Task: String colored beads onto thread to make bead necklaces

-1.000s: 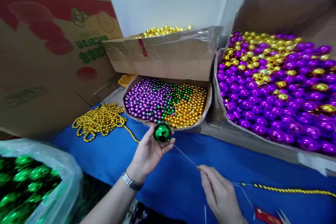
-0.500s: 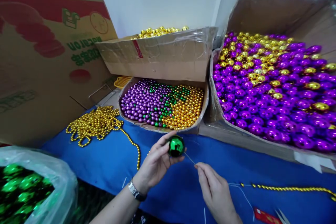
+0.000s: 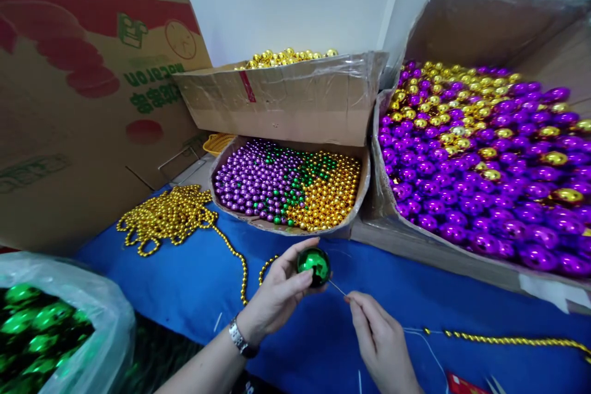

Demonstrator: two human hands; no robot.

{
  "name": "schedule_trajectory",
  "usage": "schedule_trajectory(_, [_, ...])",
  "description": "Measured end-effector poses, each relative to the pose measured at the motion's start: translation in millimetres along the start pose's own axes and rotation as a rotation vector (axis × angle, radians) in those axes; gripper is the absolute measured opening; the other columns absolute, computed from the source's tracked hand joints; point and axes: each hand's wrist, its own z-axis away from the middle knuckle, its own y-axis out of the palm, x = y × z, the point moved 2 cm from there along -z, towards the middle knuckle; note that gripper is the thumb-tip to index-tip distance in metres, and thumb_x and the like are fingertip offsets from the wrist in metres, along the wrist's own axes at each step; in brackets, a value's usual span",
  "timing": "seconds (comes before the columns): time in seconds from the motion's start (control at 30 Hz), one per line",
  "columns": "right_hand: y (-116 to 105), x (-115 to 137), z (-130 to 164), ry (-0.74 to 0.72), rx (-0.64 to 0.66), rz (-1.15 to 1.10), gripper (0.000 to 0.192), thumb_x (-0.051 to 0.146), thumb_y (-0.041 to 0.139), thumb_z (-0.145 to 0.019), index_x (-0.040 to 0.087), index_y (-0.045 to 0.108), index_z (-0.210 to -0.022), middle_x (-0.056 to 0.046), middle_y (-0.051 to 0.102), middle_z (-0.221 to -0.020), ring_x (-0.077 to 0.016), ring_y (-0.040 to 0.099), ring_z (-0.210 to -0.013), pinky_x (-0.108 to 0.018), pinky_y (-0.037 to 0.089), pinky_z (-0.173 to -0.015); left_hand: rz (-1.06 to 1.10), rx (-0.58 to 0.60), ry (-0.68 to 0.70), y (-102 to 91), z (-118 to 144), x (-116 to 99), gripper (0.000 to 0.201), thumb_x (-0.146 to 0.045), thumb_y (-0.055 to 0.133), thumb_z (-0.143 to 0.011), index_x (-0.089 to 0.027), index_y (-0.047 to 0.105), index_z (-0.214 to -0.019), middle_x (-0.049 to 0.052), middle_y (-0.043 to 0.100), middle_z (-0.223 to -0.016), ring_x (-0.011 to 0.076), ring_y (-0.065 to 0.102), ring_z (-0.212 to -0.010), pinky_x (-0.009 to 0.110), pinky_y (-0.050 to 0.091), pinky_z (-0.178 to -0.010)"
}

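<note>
My left hand point(image 3: 277, 295) grips a shiny green ball point(image 3: 314, 265) between thumb and fingers, above the blue cloth point(image 3: 194, 283). My right hand point(image 3: 381, 338) pinches a thin needle point(image 3: 339, 288) whose tip meets the ball's right side. A white thread point(image 3: 422, 338) trails from my right hand to a gold bead strand point(image 3: 508, 340) lying on the cloth at the right. A steel watch sits on my left wrist.
A shallow box of small purple, green and gold beads point(image 3: 289, 181) lies just beyond my hands. A large box of purple and gold balls point(image 3: 480, 154) fills the right. Piled gold bead strand point(image 3: 168, 215) lies left. A bag of green balls point(image 3: 41, 326) sits at lower left.
My left hand carried the green ball down and to the right, closer to my right hand. The exposed length of needle between ball and right hand has shortened.
</note>
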Motion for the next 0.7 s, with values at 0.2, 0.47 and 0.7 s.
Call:
schedule_trajectory(0.2, [1.2,0.8,-1.1,-0.001,0.030,-0.007,0.022,0.021,0.038,-0.095,0.021,0.058,-0.105,-0.006,0.066,-0.094,-0.0171,0.065,-0.087,-0.024,0.052,-0.076,-0.040,0.036,-0.004,2.4,1.4,5.6,0.054,-0.020,0.066,-0.078,-0.021,0.046,-0.129,0.014,0.054,-0.119,0.0255,0.057,-0.100,0.040,0.046,-0.085])
schedule_trajectory(0.47, [8.2,-1.9,-3.1,0.133,0.143,-0.065,0.025,0.023,0.031,-0.097,0.020,0.053,-0.109,-0.006,0.064,-0.088,-0.0140,0.064,-0.074,-0.019,0.052,-0.065,-0.198,0.018,0.069,3.1,0.1,7.6,0.045,-0.021,0.067,-0.077,-0.020,0.050,-0.119,0.011,0.056,-0.116,0.0217,0.055,-0.101,0.033,0.046,-0.084])
schedule_trajectory(0.7, [-7.5,-2.7,-7.0,0.085,0.043,-0.128,0.022,0.023,0.034,-0.096,0.020,0.056,-0.102,-0.007,0.054,-0.091,-0.0147,0.058,-0.074,-0.022,0.049,-0.064,-0.656,0.183,0.090,10.5,-9.4,-33.3,0.047,-0.033,0.063,-0.080,-0.019,0.051,-0.123,0.012,0.057,-0.121,0.0258,0.055,-0.108,0.037,0.048,-0.086])
